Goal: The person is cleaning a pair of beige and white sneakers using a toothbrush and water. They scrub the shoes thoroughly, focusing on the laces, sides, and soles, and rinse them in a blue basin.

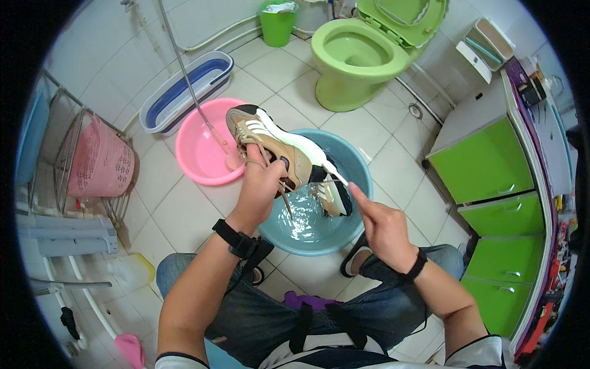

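My left hand (260,182) grips a tan and black sneaker (276,147) by its opening, with fingers inside and loose laces over them. The shoe is tilted on its side above a blue-grey basin (288,242) of water, its white midsole facing up and to the right. My right hand (385,223) holds a slim white-handled brush (339,175), whose head rests against the heel end of the midsole; the bristles are hidden. A second tan sneaker (339,198) lies partly in the water under the brush.
A pink basin (203,147) with a shower head (234,160) in it stands at left, before a blue-white folding tub (156,104). A green toilet (355,60) and a green bin (277,25) are beyond. Green cabinets (484,161) line the right; a rack with a pink basket (101,161) stands left.
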### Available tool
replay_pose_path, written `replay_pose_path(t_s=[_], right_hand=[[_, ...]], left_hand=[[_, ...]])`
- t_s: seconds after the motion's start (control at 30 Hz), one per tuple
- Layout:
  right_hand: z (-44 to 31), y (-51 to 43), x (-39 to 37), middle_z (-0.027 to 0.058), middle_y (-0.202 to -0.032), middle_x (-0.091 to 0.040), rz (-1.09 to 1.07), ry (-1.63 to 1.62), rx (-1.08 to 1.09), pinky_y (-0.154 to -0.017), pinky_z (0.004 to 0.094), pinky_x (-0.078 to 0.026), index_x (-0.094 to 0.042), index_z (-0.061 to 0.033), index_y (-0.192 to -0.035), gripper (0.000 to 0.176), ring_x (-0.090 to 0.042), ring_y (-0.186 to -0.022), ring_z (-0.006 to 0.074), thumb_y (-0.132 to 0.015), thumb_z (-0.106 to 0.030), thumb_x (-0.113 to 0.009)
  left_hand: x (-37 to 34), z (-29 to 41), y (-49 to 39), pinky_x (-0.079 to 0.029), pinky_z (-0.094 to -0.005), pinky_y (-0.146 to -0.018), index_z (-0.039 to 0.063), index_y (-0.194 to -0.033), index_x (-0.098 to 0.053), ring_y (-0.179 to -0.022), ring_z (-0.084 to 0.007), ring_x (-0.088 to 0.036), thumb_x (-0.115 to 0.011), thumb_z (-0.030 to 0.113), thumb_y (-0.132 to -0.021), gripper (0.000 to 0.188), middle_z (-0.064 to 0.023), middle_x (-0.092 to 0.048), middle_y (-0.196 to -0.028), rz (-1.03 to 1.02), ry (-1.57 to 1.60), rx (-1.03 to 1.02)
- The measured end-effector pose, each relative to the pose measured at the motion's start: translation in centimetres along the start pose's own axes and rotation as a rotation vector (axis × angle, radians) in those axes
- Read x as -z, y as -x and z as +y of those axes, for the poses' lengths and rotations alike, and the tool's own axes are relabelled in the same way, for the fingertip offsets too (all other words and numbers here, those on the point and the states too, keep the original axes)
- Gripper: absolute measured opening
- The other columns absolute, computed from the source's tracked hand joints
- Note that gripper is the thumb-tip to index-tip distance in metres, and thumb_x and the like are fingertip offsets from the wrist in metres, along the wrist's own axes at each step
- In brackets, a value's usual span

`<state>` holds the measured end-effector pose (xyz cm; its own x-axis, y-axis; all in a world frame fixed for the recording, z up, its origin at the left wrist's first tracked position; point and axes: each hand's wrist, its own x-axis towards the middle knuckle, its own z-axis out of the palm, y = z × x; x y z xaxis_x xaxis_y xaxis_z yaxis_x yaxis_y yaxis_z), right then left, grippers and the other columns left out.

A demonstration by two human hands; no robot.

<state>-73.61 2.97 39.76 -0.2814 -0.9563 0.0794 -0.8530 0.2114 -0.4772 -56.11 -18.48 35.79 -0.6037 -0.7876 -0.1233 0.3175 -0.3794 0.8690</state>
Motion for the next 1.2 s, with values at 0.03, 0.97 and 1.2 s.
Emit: replay_pose_path(t_s=[0.03, 0.97, 1.2], right_hand=[[-0.1, -0.4, -0.1, 0.0203, -0.083, -0.069, 0.015, 0.024, -0.007, -0.067, 0.0408, -0.057, -0.058, -0.0209, -0.153, 0.056, -0.071, -0.070, 0.0350, -0.100, -0.003, -0.061], [2.5, -5.0, -2.5, 0.0224, -0.131, -0.062, -0.223, -1.431, -0.783, -0.078, 0.0295, -0.068, -0.049, 0.0060, -0.145, 0.082, -0.078, -0.099, 0.0258, -0.100, -0.061, -0.066], [3.6, -4.6, -4.5, 0.0223, -0.126, -0.066, -0.210, -1.507, -0.906, -0.081, 0.0305, -0.068, -0.051, 0.0044, -0.144, 0.075, -0.079, -0.095, 0.0274, -0.100, -0.053, -0.069]], left_hand=[[0.0, -0.2, 0.0, -0.054, -0.0293, -0.087, 0.003, -0.154, -0.031, -0.106, -0.0134, -0.059, -0.051, -0.005, -0.092, 0.066, -0.0086, -0.055, -0.127, 0.001, -0.022, 0.015], [-3.4, -0.6, 0.8, -0.054, -0.0389, -0.107, 0.007, -0.158, -0.018, -0.131, -0.0227, -0.059, -0.064, -0.008, -0.092, 0.082, -0.0128, -0.049, -0.142, -0.549, -0.101, 0.098], [-3.4, 0.4, 1.2, -0.055, -0.0332, -0.090, 0.002, -0.159, -0.015, -0.112, -0.0169, -0.066, -0.065, -0.005, -0.094, 0.082, -0.0122, -0.066, -0.120, -0.683, -0.432, 0.155]])
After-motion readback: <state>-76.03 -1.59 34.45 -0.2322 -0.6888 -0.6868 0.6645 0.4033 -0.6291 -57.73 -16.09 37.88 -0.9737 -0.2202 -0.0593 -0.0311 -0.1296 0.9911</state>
